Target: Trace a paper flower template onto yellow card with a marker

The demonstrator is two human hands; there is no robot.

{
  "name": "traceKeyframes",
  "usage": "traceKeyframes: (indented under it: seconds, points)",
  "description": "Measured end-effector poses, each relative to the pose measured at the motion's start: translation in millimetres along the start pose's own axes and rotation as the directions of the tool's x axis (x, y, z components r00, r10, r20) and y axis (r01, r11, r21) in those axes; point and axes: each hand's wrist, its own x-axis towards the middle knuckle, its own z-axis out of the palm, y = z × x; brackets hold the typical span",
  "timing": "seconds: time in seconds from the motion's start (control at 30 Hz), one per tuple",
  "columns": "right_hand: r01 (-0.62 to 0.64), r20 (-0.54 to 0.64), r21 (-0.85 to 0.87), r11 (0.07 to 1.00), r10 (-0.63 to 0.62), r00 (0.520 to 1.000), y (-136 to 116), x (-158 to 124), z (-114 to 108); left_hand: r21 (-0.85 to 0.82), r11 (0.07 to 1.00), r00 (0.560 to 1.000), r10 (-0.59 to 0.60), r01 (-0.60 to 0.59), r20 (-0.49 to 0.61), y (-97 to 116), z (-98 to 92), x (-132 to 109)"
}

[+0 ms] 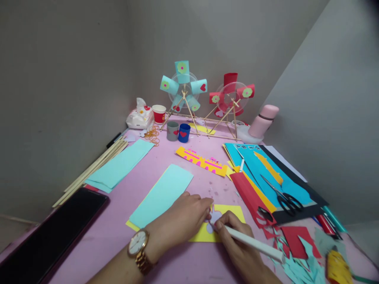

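My left hand [183,215], a gold watch on its wrist, lies fingers-down on a yellow paper sheet [233,213] and presses a small pale lilac cut-out shape [215,217] onto it. My right hand [237,246] is closed in a writing grip on a white pen [257,244], its tip at the edge of the lilac shape. A light blue paper strip [162,193] lies just left of my left hand.
A dark tablet [53,236] lies at the left edge, with wooden sticks [91,169] and blue sheets behind. Black scissors [284,197] rest on stacked coloured paper at right. Two paper wheels [183,86], cups and a pink bottle [263,120] stand at the back.
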Motion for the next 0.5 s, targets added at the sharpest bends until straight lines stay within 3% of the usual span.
traceKeyframes:
  seconds: [0.5]
  points:
    - [0.004,0.03,0.026,1.0,-0.005,1.0,0.9,-0.8,-1.3,0.007,1.0,1.0,0.015,-0.015,-0.003,1.1,-1.8,-0.5]
